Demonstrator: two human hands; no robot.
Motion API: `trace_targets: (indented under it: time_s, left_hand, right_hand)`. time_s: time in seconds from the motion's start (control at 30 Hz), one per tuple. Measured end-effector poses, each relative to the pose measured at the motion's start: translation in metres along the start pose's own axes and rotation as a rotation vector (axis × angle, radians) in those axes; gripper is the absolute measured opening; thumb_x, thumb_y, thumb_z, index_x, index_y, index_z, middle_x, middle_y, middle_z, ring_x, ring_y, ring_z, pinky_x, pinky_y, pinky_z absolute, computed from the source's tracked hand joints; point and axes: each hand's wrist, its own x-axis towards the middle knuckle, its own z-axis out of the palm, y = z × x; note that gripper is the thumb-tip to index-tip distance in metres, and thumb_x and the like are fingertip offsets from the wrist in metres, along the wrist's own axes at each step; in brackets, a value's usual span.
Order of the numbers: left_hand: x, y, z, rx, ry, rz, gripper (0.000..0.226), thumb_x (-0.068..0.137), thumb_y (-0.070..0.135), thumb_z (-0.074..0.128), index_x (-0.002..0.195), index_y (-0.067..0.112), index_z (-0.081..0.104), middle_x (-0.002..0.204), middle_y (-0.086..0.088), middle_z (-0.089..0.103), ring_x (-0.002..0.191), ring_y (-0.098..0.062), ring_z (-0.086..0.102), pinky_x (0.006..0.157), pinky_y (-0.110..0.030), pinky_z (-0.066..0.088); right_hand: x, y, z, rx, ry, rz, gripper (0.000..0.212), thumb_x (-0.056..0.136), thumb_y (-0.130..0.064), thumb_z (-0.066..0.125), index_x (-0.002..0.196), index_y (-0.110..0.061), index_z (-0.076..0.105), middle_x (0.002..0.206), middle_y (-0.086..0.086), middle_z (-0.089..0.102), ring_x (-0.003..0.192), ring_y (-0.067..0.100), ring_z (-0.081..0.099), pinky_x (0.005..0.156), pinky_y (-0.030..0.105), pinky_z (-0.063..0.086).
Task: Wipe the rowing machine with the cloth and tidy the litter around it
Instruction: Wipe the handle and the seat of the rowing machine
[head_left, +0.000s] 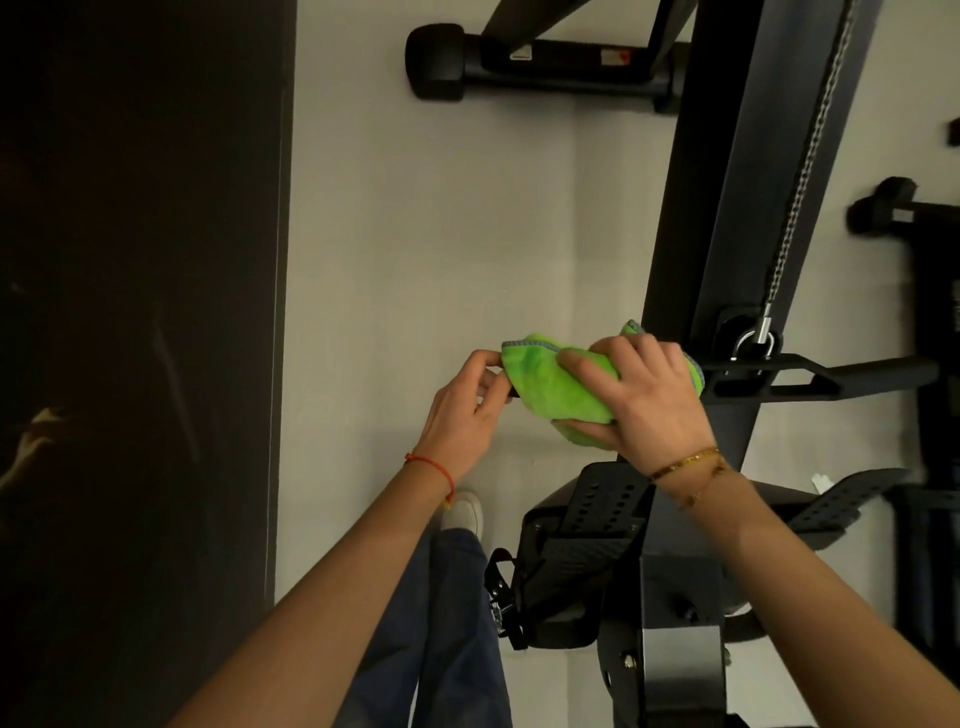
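Gripping the green cloth around the handle, right hand clenched it, left hand pinched the handle's end; cloth might slip off.

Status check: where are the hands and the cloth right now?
Right hand grips the green cloth wrapped round the rower's handle. Left hand pinches the handle's near end by the cloth's edge. Nothing in the way.

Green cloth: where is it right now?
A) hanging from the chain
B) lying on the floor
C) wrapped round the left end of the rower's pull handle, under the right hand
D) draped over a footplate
C: the right hand grips the green cloth around the pull handle, whose tip the left hand pinches.
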Motion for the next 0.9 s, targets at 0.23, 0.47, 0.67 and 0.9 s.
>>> trace_targets:
  time_s: [0.23,0.47,0.67,0.9]
  left_hand:
    - [0.003,0.005,-0.003,0.022,-0.002,-0.038,0.018,0.099,0.026,0.046,0.111,0.019,0.057,0.098,-0.011,0.069,0.082,-0.013,0.066,0.082,-0.026,0.050]
    - [-0.022,0.022,-0.014,0.246,0.045,-0.026,0.032,0.097,0.035,0.046,0.127,0.024,0.051,0.103,-0.003,0.065,0.092,-0.020,0.062,0.086,-0.034,0.053]
    - [-0.101,0.066,-0.053,0.590,0.126,0.175,0.028,0.096,0.031,0.044,0.111,0.017,0.063,0.108,-0.002,0.065,0.097,-0.021,0.061,0.086,-0.036,0.051]
    - [-0.205,0.087,-0.086,0.891,0.051,0.421,0.033,0.094,0.032,0.040,0.111,0.017,0.063,0.107,-0.002,0.067,0.098,-0.022,0.063,0.086,-0.035,0.047]
  right_hand:
    - [-0.022,0.013,-0.012,-0.039,0.064,-0.003,0.052,0.084,-0.052,0.045,0.125,-0.020,0.048,0.099,0.014,0.048,0.089,0.031,0.046,0.075,0.041,0.034]
    - [-0.038,-0.017,-0.058,0.374,0.146,0.514,0.052,0.084,-0.048,0.056,0.129,-0.021,0.050,0.107,0.007,0.053,0.093,0.024,0.047,0.078,0.038,0.040]
    - [-0.078,-0.052,-0.126,0.456,0.208,0.699,0.056,0.084,-0.059,0.052,0.126,-0.022,0.053,0.108,0.008,0.058,0.093,0.027,0.051,0.080,0.038,0.041]
    - [-0.181,-0.119,-0.182,0.467,0.106,0.991,0.056,0.081,-0.055,0.062,0.124,-0.020,0.054,0.106,0.013,0.059,0.091,0.033,0.053,0.076,0.041,0.044]
